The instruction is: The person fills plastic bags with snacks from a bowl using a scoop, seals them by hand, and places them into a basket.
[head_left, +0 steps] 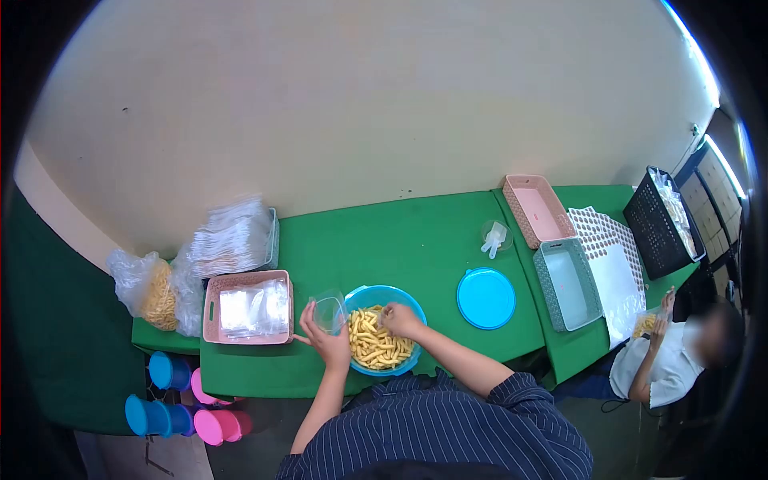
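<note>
My left hand (329,340) is closed around a clear plastic bag (329,314), its mouth held beside the rim of a blue tub (419,308). The tub is full of yellow finger-shaped snacks (376,346). Over the snacks, my right hand (402,320) reaches in from the right with curled fingers. What those fingers hold is hidden; something see-through shows at their tips. Left of my left hand, a pink basket (210,316) contains flat clear bags (254,308).
A round blue lid (486,298) and a clear dish with white pieces (496,238) lie to the right. Beyond are a pink basket (534,210), a grey basket (568,284), sticker sheets (616,240) and a black crate (658,216). A seated person (664,360) holds a snack bag.
</note>
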The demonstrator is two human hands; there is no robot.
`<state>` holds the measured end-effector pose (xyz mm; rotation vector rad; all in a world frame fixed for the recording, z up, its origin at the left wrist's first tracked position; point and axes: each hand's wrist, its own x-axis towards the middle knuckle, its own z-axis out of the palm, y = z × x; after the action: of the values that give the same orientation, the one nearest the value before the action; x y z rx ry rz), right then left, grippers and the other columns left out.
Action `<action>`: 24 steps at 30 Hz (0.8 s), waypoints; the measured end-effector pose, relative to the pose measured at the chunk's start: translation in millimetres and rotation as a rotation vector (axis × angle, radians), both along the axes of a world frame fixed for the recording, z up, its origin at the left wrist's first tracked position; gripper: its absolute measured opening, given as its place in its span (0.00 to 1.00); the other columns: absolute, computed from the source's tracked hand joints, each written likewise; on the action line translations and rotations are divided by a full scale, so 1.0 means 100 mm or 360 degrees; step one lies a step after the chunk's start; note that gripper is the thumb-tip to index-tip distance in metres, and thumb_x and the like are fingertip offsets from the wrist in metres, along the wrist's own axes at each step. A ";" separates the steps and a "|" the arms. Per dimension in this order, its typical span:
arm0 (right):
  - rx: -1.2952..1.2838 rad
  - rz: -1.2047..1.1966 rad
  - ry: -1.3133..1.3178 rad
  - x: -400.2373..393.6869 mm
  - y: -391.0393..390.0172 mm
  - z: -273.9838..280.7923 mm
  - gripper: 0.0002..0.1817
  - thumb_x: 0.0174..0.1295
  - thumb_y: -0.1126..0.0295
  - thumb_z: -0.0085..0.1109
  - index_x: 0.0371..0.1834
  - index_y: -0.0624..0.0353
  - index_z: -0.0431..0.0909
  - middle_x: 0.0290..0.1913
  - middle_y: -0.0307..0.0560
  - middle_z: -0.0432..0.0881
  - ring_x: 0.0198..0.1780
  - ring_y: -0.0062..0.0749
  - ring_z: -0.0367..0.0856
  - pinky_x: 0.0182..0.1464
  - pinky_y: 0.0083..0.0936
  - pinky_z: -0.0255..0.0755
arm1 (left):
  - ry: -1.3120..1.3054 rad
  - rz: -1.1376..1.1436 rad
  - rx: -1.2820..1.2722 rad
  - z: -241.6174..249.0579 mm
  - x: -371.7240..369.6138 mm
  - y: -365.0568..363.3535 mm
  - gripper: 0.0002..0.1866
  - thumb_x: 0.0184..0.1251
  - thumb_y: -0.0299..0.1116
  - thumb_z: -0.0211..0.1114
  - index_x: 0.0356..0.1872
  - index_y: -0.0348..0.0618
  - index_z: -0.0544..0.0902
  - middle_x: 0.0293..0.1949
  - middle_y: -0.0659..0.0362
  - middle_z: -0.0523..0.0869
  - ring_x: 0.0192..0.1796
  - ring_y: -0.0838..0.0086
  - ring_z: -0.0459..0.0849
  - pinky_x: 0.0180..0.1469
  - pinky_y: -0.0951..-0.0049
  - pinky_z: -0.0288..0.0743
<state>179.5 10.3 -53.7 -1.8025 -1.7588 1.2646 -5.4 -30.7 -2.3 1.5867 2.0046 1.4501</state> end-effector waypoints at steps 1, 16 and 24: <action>0.0022 -0.0326 0.0306 -0.01 0.02 -0.03 0.17 0.59 0.62 0.62 0.43 0.66 0.80 0.37 0.59 0.85 0.40 0.44 0.86 0.44 0.33 0.80 | 0.0004 0.0006 0.0001 0.00 0.00 0.00 0.42 0.46 0.30 0.75 0.66 0.52 0.65 0.65 0.59 0.68 0.72 0.58 0.63 0.70 0.31 0.18; -0.0311 -0.1316 0.1867 -0.11 -0.22 0.02 0.15 0.70 0.63 0.57 0.48 0.64 0.69 0.41 0.52 0.79 0.39 0.33 0.81 0.41 0.24 0.80 | 0.0004 -0.0021 0.0022 0.02 0.00 -0.02 0.42 0.46 0.32 0.76 0.66 0.51 0.65 0.65 0.57 0.68 0.72 0.58 0.63 0.70 0.32 0.20; -0.0147 -0.1381 0.1963 0.03 -0.57 0.56 0.13 0.70 0.62 0.56 0.47 0.59 0.68 0.36 0.46 0.75 0.34 0.28 0.75 0.38 0.22 0.74 | 0.0032 0.0014 0.0340 0.28 -0.23 -0.04 0.40 0.44 0.30 0.75 0.64 0.49 0.67 0.60 0.54 0.72 0.68 0.56 0.67 0.74 0.38 0.34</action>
<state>182.4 -46.9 2.8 -1.0640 -0.2107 1.4733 -28.1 -34.6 25.7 1.6812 1.9242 1.7079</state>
